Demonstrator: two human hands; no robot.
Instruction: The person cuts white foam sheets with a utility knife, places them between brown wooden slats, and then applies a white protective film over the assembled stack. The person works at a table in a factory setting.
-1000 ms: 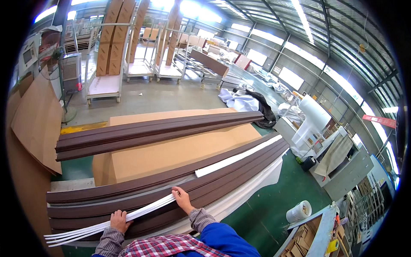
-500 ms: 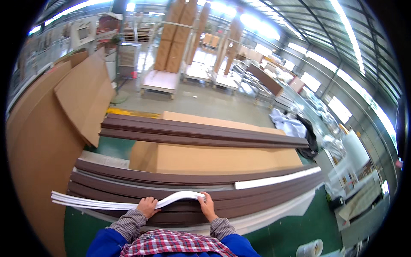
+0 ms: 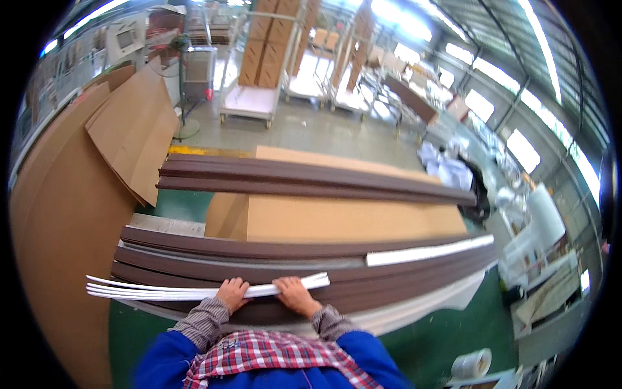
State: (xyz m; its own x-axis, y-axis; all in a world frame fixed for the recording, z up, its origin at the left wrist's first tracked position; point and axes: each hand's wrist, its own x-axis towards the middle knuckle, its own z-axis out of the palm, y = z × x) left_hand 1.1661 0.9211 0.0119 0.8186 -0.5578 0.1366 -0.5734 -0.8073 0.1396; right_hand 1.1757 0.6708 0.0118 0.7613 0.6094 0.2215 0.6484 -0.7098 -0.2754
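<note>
A bundle of several long, thin white strips [image 3: 162, 294] lies across the near dark brown boards [image 3: 350, 295]. At its left end the strips fan slightly apart. My left hand [image 3: 233, 295] is closed around the bundle near its middle. Closer to the right end, my right hand [image 3: 295, 296] grips the same strips from above, and their tips poke out past it. Between the two hands the bundle runs nearly straight. Another white strip [image 3: 427, 251] rests farther right on the boards, apart from my hands.
Beyond the near boards, more brown boards [image 3: 311, 178] rest on a large cardboard box [image 3: 356, 217]. Cardboard sheets [image 3: 58, 214] lean at the left. Wheeled carts [image 3: 249, 100] with tall cartons stand behind. A clear-wrapped roll [image 3: 472, 364] is at the lower right.
The strips arched up between my hands before and now run almost straight. My right hand has shifted closer to my left, leaving strip ends out past it. The view has tilted downward.
</note>
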